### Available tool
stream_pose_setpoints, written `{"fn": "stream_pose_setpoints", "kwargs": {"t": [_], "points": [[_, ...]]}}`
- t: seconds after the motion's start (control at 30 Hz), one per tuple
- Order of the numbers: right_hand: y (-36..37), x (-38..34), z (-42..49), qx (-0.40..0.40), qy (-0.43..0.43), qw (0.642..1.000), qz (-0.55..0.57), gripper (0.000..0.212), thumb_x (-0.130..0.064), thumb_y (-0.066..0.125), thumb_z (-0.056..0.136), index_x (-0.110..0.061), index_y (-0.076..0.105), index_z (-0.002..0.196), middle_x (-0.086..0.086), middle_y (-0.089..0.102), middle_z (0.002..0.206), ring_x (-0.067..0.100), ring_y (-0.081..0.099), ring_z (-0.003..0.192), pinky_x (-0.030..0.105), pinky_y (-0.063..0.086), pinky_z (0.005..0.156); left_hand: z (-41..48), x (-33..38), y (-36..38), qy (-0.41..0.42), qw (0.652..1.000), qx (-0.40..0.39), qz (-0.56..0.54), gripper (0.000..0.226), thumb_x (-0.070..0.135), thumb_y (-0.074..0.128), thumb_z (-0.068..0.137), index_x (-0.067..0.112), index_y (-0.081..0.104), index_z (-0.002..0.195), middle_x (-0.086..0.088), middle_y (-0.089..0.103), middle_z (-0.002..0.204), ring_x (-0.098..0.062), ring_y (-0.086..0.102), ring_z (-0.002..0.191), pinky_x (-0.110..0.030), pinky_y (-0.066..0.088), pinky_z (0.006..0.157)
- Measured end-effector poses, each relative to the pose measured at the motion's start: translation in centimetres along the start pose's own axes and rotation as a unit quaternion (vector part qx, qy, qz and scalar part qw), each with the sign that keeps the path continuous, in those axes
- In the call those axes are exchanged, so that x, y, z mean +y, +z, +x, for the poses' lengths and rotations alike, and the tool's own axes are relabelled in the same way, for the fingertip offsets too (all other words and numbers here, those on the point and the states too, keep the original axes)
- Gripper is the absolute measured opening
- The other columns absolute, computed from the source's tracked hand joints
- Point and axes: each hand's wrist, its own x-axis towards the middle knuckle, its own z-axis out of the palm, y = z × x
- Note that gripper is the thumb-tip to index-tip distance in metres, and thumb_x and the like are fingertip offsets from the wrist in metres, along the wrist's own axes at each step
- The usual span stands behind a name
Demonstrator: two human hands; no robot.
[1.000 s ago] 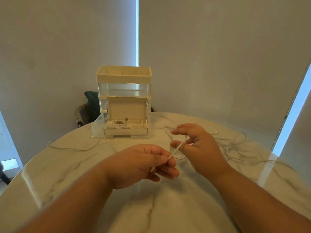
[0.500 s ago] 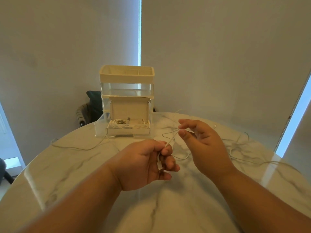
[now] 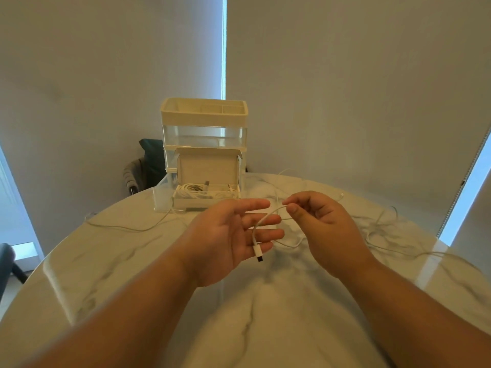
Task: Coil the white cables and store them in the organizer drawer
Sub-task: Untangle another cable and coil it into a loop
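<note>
Left hand (image 3: 228, 235): flat, fingers straight; cable (image 3: 261, 221) merely draped across them.
Right hand (image 3: 324, 229): pinching the cable beside it.
Risk: unheld plug (image 3: 258, 253) could slide off; slack may snag the tangle (image 3: 380, 228) at right.

Desk (image 3: 127, 264): white marble with thin grey veins and a glossy sheen.
Held cable (image 3: 261, 222): white. Its plug (image 3: 257, 251) is white with a black tip.
Loose cables (image 3: 385, 231): white, faint against the marble.
Organizer (image 3: 204, 115): cream top tray over a clear, colourless middle tier.
Drawer (image 3: 161, 199): frosted clear.
Box (image 3: 207, 168): plain cream, no print legible.
Coiled cables (image 3: 190, 193): white.
Chair (image 3: 151, 158): very dark, with a grey part beside it.
Blinds (image 3: 345, 88): plain pale grey, unpatterned. The gap (image 3: 224, 49) between them glows blue-white.
</note>
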Motion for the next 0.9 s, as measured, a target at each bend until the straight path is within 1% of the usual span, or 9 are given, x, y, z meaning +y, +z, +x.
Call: {"fn": "stream_pose_setpoints", "kwargs": {"t": [0.1, 0.2, 0.27, 0.37, 0.47, 0.6, 0.73, 0.83, 0.9], "points": [[-0.08, 0.01, 0.03, 0.006, 0.009, 1.000, 0.000, 0.012, -0.016, 0.061, 0.094, -0.023, 0.070, 0.089, -0.009, 0.070, 0.085, 0.003, 0.063, 0.082, 0.016, 0.051, 0.077, 0.00, 0.50, -0.06, 0.011, 1.000, 0.029, 0.005, 0.038, 0.022, 0.040, 0.097, 0.008, 0.062, 0.124, -0.017, 0.069, 0.119, -0.037, 0.067, 0.108, -0.052, 0.051, 0.094], [-0.12, 0.03, -0.04, -0.006, -0.001, 0.999, -0.033, 0.015, -0.017, 0.059, 0.095, -0.026, 0.067, 0.087, -0.006, 0.066, 0.084, 0.006, 0.061, 0.080, 0.019, 0.049, 0.075, -0.04, 0.70, -0.07, 0.007, 0.995, 0.061, 0.080, 0.024, 0.004, 0.046, 0.098, 0.005, 0.063, 0.115, -0.016, 0.074, 0.100, -0.032, 0.074, 0.085, -0.046, 0.059, 0.080], [-0.05, 0.18, -0.10, -0.018, -0.013, 0.998, -0.054, 0.013, -0.022, 0.060, 0.095, -0.029, 0.067, 0.087, -0.009, 0.066, 0.085, 0.007, 0.061, 0.085, 0.025, 0.050, 0.080, -0.25, 0.63, -0.07, 0.005, 0.990, 0.051, 0.134, 0.021, 0.000, 0.052, 0.096, 0.003, 0.063, 0.113, -0.015, 0.072, 0.089, -0.029, 0.071, 0.073, -0.043, 0.060, 0.074], [0.09, 0.29, -0.18, -0.031, -0.024, 0.997, -0.071, 0.011, -0.036, 0.059, 0.087, -0.034, 0.069, 0.089, -0.011, 0.067, 0.093, 0.011, 0.062, 0.095, 0.037, 0.051, 0.088, -0.49, 0.48, -0.32, 0.002, 0.979, 0.020, 0.204, 0.019, -0.001, 0.054, 0.094, 0.005, 0.064, 0.110, -0.014, 0.073, 0.083, -0.028, 0.073, 0.079, -0.039, 0.060, 0.077], [0.01, 0.26, -0.17, -0.035, -0.034, 0.996, -0.074, 0.010, -0.037, 0.063, 0.085, -0.038, 0.070, 0.092, -0.010, 0.066, 0.098, 0.010, 0.061, 0.099, 0.042, 0.051, 0.091, -0.44, 0.40, -0.51, 0.018, 0.965, -0.006, 0.263, 0.018, 0.003, 0.058, 0.094, 0.010, 0.066, 0.108, -0.009, 0.075, 0.087, -0.021, 0.072, 0.085, -0.035, 0.054, 0.080], [-0.12, 0.07, -0.09, -0.062, -0.037, 0.996, -0.056, 0.015, -0.034, 0.067, 0.079, -0.040, 0.071, 0.093, -0.006, 0.067, 0.099, 0.012, 0.062, 0.101, 0.042, 0.049, 0.095, -0.41, 0.30, -0.65, 0.015, 0.977, -0.014, 0.214, 0.021, -0.002, 0.053, 0.095, 0.008, 0.063, 0.111, -0.010, 0.070, 0.081, -0.022, 0.068, 0.081, -0.034, 0.052, 0.078], [0.12, 0.05, -0.10, -0.077, -0.035, 0.995, -0.060, 0.014, -0.023, 0.071, 0.085, -0.037, 0.072, 0.089, -0.006, 0.069, 0.089, 0.013, 0.064, 0.091, 0.044, 0.052, 0.089, -0.45, 0.42, -0.48, 0.008, 0.980, -0.024, 0.199, 0.034, -0.015, 0.048, 0.091, 0.006, 0.062, 0.114, -0.010, 0.065, 0.084, -0.026, 0.068, 0.075, -0.033, 0.055, 0.069], [0.22, -0.14, -0.18, -0.069, -0.037, 0.996, -0.047, 0.021, -0.017, 0.075, 0.082, -0.038, 0.075, 0.083, -0.001, 0.067, 0.083, 0.014, 0.063, 0.083, 0.041, 0.052, 0.080, -0.35, 0.34, -0.22, 0.005, 0.989, -0.029, 0.147, 0.034, -0.016, 0.050, 0.090, 0.000, 0.056, 0.119, -0.017, 0.067, 0.092, -0.029, 0.072, 0.086, -0.038, 0.060, 0.077], [0.17, -0.35, -0.17, -0.067, -0.035, 0.996, -0.037, 0.020, -0.018, 0.077, 0.077, -0.038, 0.077, 0.081, -0.002, 0.066, 0.080, 0.012, 0.062, 0.080, 0.033, 0.049, 0.075, -0.30, 0.28, -0.25, 0.002, 0.994, -0.033, 0.103, 0.037, -0.018, 0.049, 0.091, -0.001, 0.051, 0.123, -0.019, 0.068, 0.094, -0.029, 0.073, 0.087, -0.036, 0.059, 0.078]]}}
